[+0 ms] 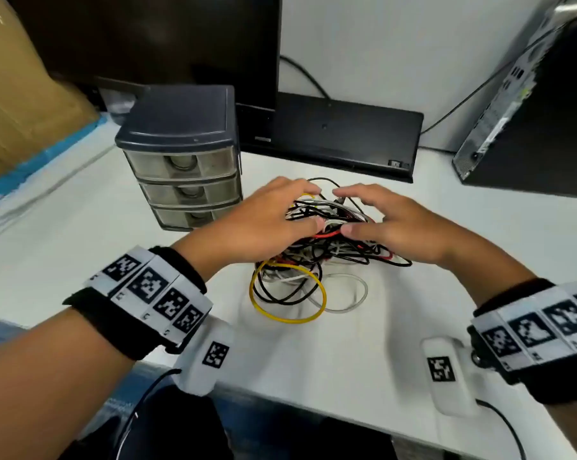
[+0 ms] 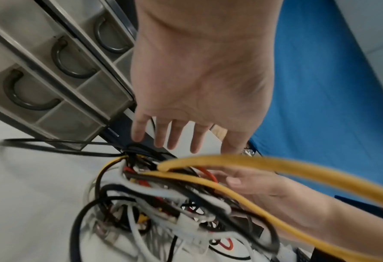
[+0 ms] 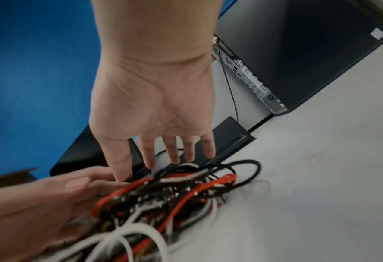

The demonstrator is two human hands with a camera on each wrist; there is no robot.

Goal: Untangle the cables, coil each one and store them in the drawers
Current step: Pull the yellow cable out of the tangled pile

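Left hand flat-fingered, right hand likewise, both over cable tangle | tangle on table, right of drawers | step: untangling starts | next: isolate one cable end

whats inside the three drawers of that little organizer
All three drawers of the drawer unit are closed. Through the cloudy fronts only the curved handles show; any contents cannot be made out. The cable tangle lies on the table beside it.

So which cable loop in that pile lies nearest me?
The yellow cable: its big loop lies at the pile's near edge, ahead of the black and white loops.
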